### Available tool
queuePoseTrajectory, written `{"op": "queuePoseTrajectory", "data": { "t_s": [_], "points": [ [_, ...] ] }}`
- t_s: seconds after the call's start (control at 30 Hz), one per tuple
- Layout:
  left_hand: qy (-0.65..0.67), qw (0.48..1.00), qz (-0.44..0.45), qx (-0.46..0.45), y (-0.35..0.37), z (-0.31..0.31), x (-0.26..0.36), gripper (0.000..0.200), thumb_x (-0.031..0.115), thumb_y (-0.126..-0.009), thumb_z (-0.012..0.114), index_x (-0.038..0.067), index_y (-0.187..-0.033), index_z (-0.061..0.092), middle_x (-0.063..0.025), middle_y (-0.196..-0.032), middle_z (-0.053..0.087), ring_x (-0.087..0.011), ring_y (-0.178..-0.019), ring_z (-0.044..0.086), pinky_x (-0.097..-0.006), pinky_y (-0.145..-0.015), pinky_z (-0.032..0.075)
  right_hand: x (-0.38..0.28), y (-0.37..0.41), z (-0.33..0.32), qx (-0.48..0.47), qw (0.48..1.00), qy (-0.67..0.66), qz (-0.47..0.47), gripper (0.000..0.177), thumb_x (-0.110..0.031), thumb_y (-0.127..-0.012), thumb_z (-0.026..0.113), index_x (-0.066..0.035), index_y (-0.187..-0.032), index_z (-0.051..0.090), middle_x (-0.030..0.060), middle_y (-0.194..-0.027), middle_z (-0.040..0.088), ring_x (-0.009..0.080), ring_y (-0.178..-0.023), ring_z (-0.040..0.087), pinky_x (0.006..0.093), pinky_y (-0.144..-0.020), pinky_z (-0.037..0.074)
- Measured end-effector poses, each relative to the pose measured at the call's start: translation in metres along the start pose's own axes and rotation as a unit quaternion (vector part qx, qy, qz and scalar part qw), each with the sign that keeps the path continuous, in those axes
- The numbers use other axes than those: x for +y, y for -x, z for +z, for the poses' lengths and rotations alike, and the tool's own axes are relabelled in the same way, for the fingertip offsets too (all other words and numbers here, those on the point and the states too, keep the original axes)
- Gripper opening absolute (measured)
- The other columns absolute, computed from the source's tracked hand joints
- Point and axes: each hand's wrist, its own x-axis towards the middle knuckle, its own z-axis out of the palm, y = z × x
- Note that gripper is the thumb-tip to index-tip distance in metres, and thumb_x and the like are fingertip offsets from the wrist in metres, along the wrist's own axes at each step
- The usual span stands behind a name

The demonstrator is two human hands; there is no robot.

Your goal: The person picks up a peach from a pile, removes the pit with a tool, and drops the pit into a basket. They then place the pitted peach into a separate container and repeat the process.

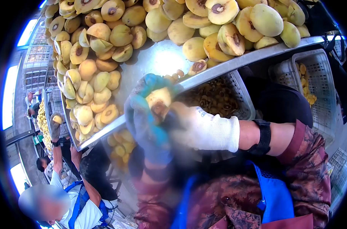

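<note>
"Where is the peach half [159,100]?"

"In the gloved left hand [141,114], which grasps it right by the steel table's rim [253,57], cut face with its brown hollow turned outward."

"And the right hand [202,128]?"

"In a white glove, its fingers up against the fruit. They're blurred, so I can't tell whether they clasp a tool or just the peach."

"How much room is there around them?"

"Beyond the left hand, a bare patch of the steel table [143,66] shines under the light, with a few small bits [176,74] close to the rim. Heaped peaches [101,42] bound that patch at the far side and on the left, some of them whole-looking, many cut."

"And below the rim?"

"Tighter. A white crate [245,91] of brown pieces, probably pits, sits under the edge, just past the right glove. Farther right, well apart, a second crate [324,99] holds yellow pieces. On the left, more peach pieces [122,145] show under the rim."

"Anyone close?"

"A co-worker at the left, past the table's corner; that person's gloved hand [55,129] is near the table's outer edge, holding something yellow, well apart from these two hands."
</note>
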Motion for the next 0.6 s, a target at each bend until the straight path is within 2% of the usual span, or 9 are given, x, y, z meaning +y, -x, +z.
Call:
{"op": "queuePoseTrajectory", "data": {
  "t_s": [0.03,0.23,0.3,0.37,0.4,0.47,0.53,0.6],
  "points": [
    [-0.005,1.000,0.006,0.002,0.000,0.000,0.001,0.053,0.041,-0.099,0.042,-0.002,-0.130,0.046,-0.0170,-0.122,0.056,-0.0320,-0.111,0.057,-0.0483,-0.093,0.050,-0.004,0.000,-0.001,-0.010,1.000,-0.003,0.018,0.046,-0.017,-0.084,0.060,0.004,-0.120,0.041,0.0318,-0.093,0.061,0.0482,-0.094,0.058,0.0477,-0.081,0.048],
    [-0.084,0.996,0.024,0.002,0.005,-0.001,0.008,0.056,0.043,-0.098,0.044,-0.004,-0.128,0.048,-0.0188,-0.118,0.058,-0.0321,-0.107,0.059,-0.0475,-0.090,0.051,0.001,-0.001,0.007,0.010,0.999,-0.035,-0.019,0.045,-0.015,-0.083,0.060,0.003,-0.120,0.042,0.0304,-0.093,0.061,0.0467,-0.093,0.060,0.0468,-0.081,0.049],
    [-0.094,0.995,0.043,-0.001,0.005,-0.001,0.006,0.057,0.044,-0.097,0.045,-0.005,-0.126,0.049,-0.0190,-0.116,0.059,-0.0317,-0.105,0.059,-0.0468,-0.089,0.051,0.003,0.001,0.013,0.060,0.990,-0.039,-0.118,0.041,-0.014,-0.083,0.060,0.001,-0.118,0.044,0.0249,-0.085,0.062,0.0405,-0.080,0.063,0.0435,-0.072,0.052],
    [-0.100,0.992,0.072,-0.016,0.004,-0.002,0.003,0.058,0.045,-0.097,0.046,-0.006,-0.125,0.050,-0.0191,-0.114,0.060,-0.0313,-0.104,0.060,-0.0460,-0.088,0.051,0.000,0.005,0.013,0.026,0.991,-0.105,-0.072,0.036,-0.013,-0.083,0.059,-0.001,-0.115,0.046,0.0184,-0.076,0.061,0.0325,-0.068,0.063,0.0388,-0.062,0.053],
    [-0.103,0.992,0.070,-0.013,0.005,-0.003,0.003,0.059,0.046,-0.096,0.047,-0.006,-0.125,0.051,-0.0190,-0.114,0.060,-0.0311,-0.104,0.059,-0.0456,-0.088,0.051,-0.008,0.007,0.008,-0.035,0.985,-0.168,0.022,0.034,-0.012,-0.083,0.059,-0.002,-0.113,0.047,0.0148,-0.072,0.060,0.0275,-0.061,0.062,0.0358,-0.057,0.052],
    [-0.108,0.992,0.071,-0.008,0.004,-0.004,0.003,0.060,0.047,-0.096,0.047,-0.005,-0.125,0.051,-0.0190,-0.115,0.060,-0.0308,-0.104,0.059,-0.0447,-0.088,0.051,-0.023,0.008,0.000,-0.098,0.951,-0.259,0.140,0.028,-0.011,-0.083,0.059,-0.003,-0.108,0.048,0.0092,-0.065,0.056,0.0194,-0.052,0.058,0.0307,-0.049,0.050],
    [-0.170,0.985,0.040,0.004,0.004,-0.015,-0.002,0.062,0.049,-0.095,0.048,-0.005,-0.127,0.050,-0.0200,-0.116,0.059,-0.0312,-0.105,0.059,-0.0439,-0.088,0.051,-0.035,0.010,-0.006,-0.102,0.922,-0.321,0.190,0.022,-0.011,-0.083,0.058,-0.003,-0.101,0.048,0.0056,-0.060,0.052,0.0130,-0.046,0.053,0.0266,-0.042,0.047],
    [-0.109,0.994,-0.022,0.000,0.004,-0.013,0.001,0.064,0.050,-0.094,0.050,-0.004,-0.128,0.049,-0.0209,-0.117,0.059,-0.0313,-0.106,0.059,-0.0430,-0.088,0.052,-0.047,0.011,-0.019,-0.110,0.927,-0.273,0.231,0.020,-0.011,-0.084,0.058,-0.002,-0.098,0.048,0.0060,-0.059,0.053,0.0139,-0.046,0.054,0.0273,-0.043,0.047]
  ]
}}
